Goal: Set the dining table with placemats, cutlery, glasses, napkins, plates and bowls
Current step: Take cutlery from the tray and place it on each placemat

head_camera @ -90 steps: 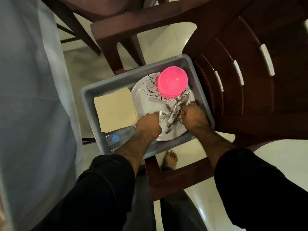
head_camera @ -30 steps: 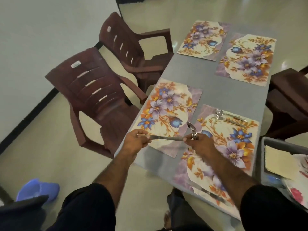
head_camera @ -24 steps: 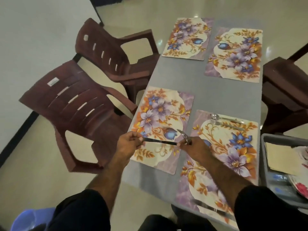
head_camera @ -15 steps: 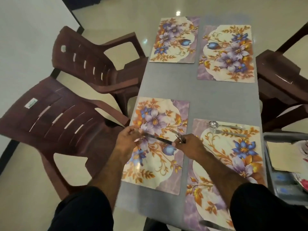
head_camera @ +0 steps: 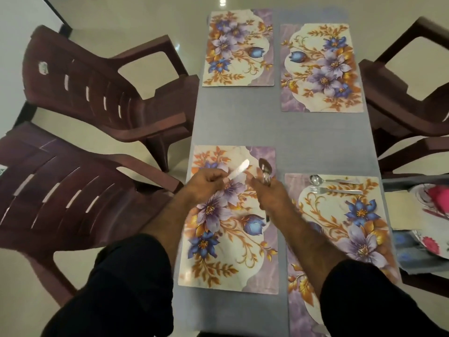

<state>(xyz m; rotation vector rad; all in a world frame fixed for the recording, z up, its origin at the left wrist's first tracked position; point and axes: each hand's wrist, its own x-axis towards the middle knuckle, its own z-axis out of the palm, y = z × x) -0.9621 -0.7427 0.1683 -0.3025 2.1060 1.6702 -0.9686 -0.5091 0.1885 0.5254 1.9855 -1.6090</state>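
Both hands hover over the near left floral placemat [head_camera: 228, 261]. My left hand [head_camera: 206, 186] pinches a table knife [head_camera: 239, 169], its blade pointing up and to the right. My right hand [head_camera: 269, 194] grips a spoon [head_camera: 264, 167] together with a fork, the spoon bowl sticking out above the fist and a handle end showing below. On the near right placemat [head_camera: 340, 229] a spoon [head_camera: 315, 179] and a fork [head_camera: 340, 190] lie side by side at its far edge. The two far placemats [head_camera: 239, 48] carry nothing.
Grey table [head_camera: 279, 127] with dark red plastic chairs on the left [head_camera: 73, 190] and on the right [head_camera: 410, 93]. At the right edge stands a grey tub [head_camera: 391, 183] holding napkins [head_camera: 401, 210], a patterned plate and a pink bowl [head_camera: 439, 198].
I turned from the tub to the table carrying cutlery. The knife, held by both hands half a second ago, is now in my left hand alone; the hands have drawn apart over the near left placemat.
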